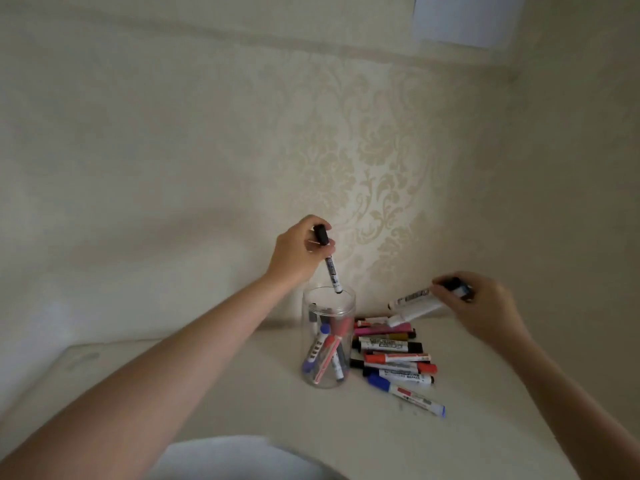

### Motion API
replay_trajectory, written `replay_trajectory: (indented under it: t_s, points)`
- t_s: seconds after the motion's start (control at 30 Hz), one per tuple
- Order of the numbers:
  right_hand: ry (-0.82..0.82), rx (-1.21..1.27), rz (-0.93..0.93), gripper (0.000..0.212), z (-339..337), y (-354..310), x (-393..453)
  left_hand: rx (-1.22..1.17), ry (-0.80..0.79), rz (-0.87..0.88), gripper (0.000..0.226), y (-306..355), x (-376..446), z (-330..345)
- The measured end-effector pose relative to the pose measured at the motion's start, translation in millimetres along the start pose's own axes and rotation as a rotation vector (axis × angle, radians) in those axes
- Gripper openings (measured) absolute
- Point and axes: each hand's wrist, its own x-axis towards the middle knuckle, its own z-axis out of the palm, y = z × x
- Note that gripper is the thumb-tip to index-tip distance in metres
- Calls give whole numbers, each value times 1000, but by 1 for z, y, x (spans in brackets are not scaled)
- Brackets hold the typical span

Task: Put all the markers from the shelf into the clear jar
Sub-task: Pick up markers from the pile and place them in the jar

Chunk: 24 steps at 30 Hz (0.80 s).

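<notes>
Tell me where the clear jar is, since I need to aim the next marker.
In the head view the clear jar stands upright on the shelf, centre frame, directly below the left hand, with the marker pile at its right.

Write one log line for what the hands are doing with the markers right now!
left hand: holds black marker above clear jar | right hand: holds markers | pile: on shelf beside jar

Wall (pixel 173 150): cream wallpaper, tone-on-tone damask pattern (pixel 374 161) plainest right of centre, where the light is brightest. Horizontal moulding band (pixel 242 34) across the upper wall. Side wall (pixel 581 168): plain cream, meeting the papered wall at a corner. Pale rectangular panel (pixel 467 19), upper right. Shelf surface (pixel 242 393): off-white, matte.
</notes>
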Motion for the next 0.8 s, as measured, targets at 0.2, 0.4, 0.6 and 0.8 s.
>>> replay_trajectory:
  t_s: [0.2, 0.4, 0.6, 0.8]
  points:
    - [-2, 113, -162, 10, 35, -73, 53, 239, -194, -100, 19, -53, -20, 3]
    - [-395, -259, -221, 28, 91, -88, 77, 306, -214, -14, 28, -55, -31, 5]
    - [-771, -357, -212, 27, 122, -80, 76, 369, -306, -9, 38, -63, -33, 4]
    - [-345, 10, -151, 55, 104, -50, 68, 343, -350, -37, 38, -71, -37, 9]
